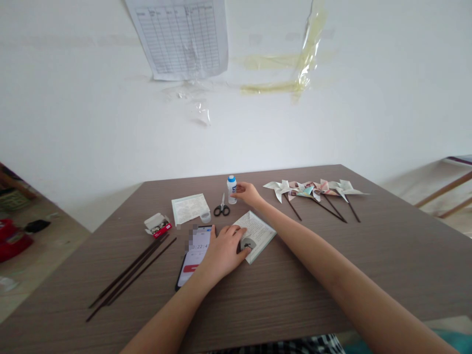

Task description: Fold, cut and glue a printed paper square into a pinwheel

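Observation:
My left hand [224, 247] lies open on the left side of a square of printed paper [258, 235], fingers outstretched, beside a phone [195, 258] with a timer on its screen. Further off, my right hand [248, 193] closes on the right side of a small white glue bottle [232, 189] with a blue cap, which stands upright on the table. Just left of the bottle is a pair of scissors [221, 207] with black handles.
Another paper stack [190, 209] sits at the back, with a small clear lid [205, 216] on its corner. Nearby are a red-and-white box [158, 225] of small pieces and several dark sticks [129, 273]. Several paper pinwheels [309, 189] on sticks lie right, before the wall [110, 123].

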The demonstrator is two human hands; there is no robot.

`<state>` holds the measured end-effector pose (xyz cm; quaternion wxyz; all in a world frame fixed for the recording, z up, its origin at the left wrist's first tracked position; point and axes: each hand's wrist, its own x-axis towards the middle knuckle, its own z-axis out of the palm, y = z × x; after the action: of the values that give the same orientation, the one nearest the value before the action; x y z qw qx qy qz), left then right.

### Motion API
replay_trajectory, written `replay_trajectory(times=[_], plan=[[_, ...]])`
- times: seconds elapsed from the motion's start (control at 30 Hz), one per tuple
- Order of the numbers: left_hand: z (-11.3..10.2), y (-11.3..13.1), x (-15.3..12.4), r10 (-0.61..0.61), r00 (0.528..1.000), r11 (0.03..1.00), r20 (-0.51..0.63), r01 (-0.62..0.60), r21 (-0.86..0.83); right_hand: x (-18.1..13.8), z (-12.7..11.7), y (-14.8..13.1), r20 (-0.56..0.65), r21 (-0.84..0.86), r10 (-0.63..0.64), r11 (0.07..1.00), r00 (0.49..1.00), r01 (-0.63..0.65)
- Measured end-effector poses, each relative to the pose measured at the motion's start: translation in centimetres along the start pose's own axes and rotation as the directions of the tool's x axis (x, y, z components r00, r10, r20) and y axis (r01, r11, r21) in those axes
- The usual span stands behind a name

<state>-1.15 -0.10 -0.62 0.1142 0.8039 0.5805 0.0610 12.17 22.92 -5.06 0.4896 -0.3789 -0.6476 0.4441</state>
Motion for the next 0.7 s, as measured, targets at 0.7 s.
replay_trajectory(times=[0.7], plan=[[0.5, 0.7, 0.4, -0.018, 1.0, 1.0, 0.014, 0.018, 0.026, -10.5, -12.2, -4.5, 0.06, 0.06, -0.052, 0.997, 0.997, 0.048]])
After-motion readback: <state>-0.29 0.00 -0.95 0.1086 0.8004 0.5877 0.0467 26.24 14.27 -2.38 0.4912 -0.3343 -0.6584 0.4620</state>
